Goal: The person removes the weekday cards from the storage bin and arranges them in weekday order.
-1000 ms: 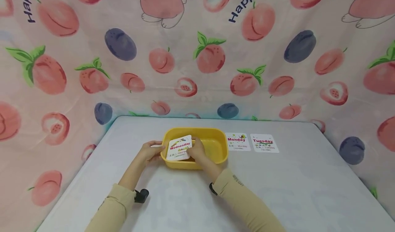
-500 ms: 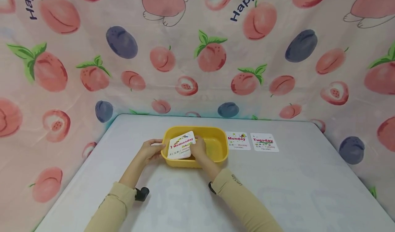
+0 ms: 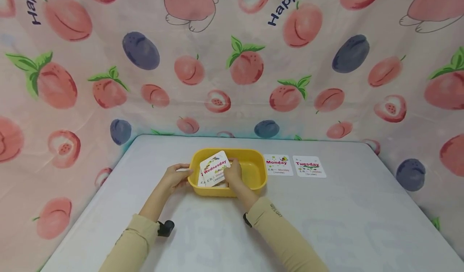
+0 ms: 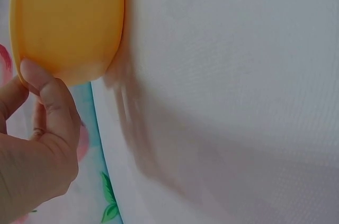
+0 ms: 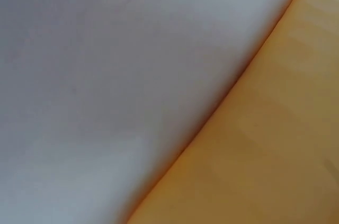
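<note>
My left hand (image 3: 176, 176) pinches the left rim of a yellow plastic tub (image 3: 256, 179); in the left wrist view, thumb and finger grip that rim. Over the tub, my right hand (image 3: 233, 173) pinches the right edge of a white Wednesday flashcard (image 3: 214, 170), tilted inside the tub. Behind and below it shows part of another card (image 3: 201, 181), mostly covered. The right wrist view holds only the tub's outer side (image 5: 265, 139) and the table, with the right hand out of sight.
A Monday flashcard (image 3: 279, 165) lies flat just right of the tub, with a Tuesday flashcard (image 3: 309, 167) beside it. All stand on a white table (image 3: 348, 219), with a peach-print cloth (image 3: 217, 83) hanging behind its back edge.
The Wednesday card has risen a little and slid aside from the stack, so the card beneath shows at its lower left. My left hand has kept its hold on the tub rim.
</note>
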`<state>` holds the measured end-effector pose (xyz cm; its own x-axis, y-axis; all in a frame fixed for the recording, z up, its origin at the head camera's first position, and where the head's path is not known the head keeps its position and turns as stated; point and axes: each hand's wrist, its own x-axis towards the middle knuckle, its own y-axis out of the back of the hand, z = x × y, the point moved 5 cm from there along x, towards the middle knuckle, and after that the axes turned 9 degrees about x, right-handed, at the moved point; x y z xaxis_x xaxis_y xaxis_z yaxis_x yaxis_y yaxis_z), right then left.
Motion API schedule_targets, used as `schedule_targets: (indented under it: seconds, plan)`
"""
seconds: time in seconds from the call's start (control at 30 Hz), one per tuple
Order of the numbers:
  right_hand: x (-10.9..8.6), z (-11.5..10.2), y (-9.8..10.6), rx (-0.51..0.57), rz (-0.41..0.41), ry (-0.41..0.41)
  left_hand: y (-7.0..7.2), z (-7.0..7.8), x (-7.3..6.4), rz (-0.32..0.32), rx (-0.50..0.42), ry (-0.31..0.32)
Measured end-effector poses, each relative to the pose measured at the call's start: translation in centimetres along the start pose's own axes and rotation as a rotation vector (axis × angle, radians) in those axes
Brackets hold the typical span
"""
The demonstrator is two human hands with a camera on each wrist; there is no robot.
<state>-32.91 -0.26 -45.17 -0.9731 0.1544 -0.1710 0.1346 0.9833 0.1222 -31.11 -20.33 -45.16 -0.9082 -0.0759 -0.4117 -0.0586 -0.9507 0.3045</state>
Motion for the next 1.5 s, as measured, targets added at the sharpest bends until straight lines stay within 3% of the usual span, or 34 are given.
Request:
schedule_targets:
  seconds: [0.2, 0.47, 0.8, 1.0, 1.23, 1.5]
  plan:
    - [0.2, -0.2, -0.1, 0.059, -0.029, 0.037, 0.1, 0.1, 0.0, 0.003, 0.003, -0.004]
    - [0.5, -0.5, -0.1, 0.028, -0.028, 0.093, 0.1, 0.0, 0.3, -0.008, -0.005, -0.007]
    - [0.4, -0.3, -0.2, 0.035, -0.030, 0.058, 0.0, -0.3, 0.1, -0.033, -0.043, -0.013]
    - [0.2, 0.0, 0.1, 0.108, -0.025, 0.030, -0.3, -0.8, 0.4, -0.041, -0.066, -0.012]
    - [0.1, -0.4, 0.8, 0.136, -0.112, 0.117, -0.5, -0.8, 0.4, -0.074, -0.143, -0.001]
    - [-0.5, -1.4, 3.7, 0.149, -0.189, 0.174, -0.5, -0.6, 0.2, -0.101, -0.185, -0.009]
